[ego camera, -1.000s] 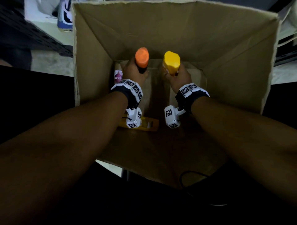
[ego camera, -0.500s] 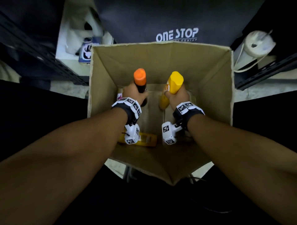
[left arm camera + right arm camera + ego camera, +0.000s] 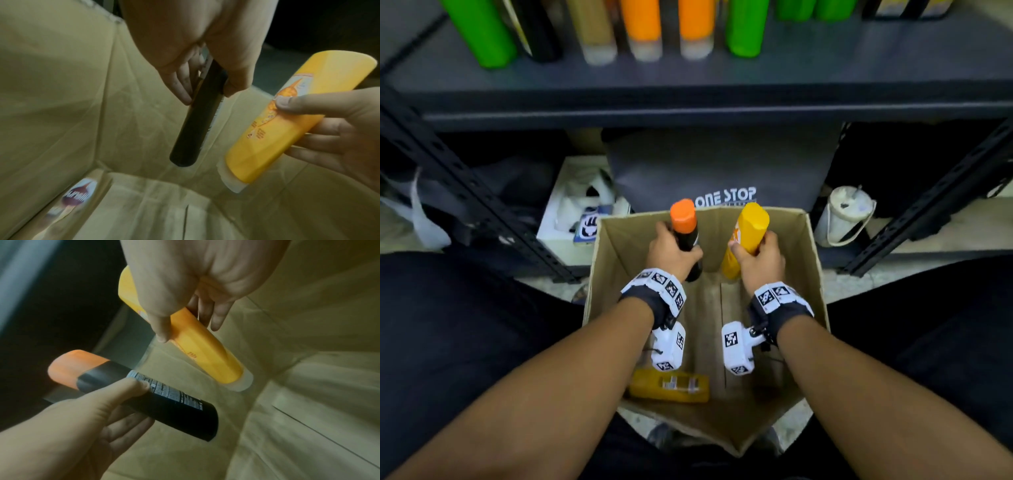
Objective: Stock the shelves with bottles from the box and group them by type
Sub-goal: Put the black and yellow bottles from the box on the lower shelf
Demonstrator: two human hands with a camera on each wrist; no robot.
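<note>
Step in hand: lifting two bottles out of the cardboard box (image 3: 815, 274) toward the shelf (image 3: 688, 85) at 12 o'clock. No guarantees, just how it looks to me.
Left hand (image 3: 671, 253): wrapped round the middle of the black bottle with the orange cap (image 3: 685, 226), thumb on one side and fingers on the other, cap up, base hanging above the box floor.
Right hand (image 3: 758, 258): clasping the yellow bottle (image 3: 748, 236) mid-body, the bottle tilted so its top leans to about 1 o'clock.
Doing it well: I'd bring both straight up until the bases clear the box rim, then level the yellow one before setting it down — a tilted bottle probably tips its neighbours.
Grouping: orange bottles (image 3: 667, 27) stand mid-shelf with green bottles (image 3: 486, 34) either side, so pick a slot beside matching ones; I can't spot an exact match from here.
Left in the box: a flat yellow bottle (image 3: 669, 389) at 6 o'clock and a Sunsilk bottle (image 3: 76, 194) lying in a corner — so more trips to go.
</note>
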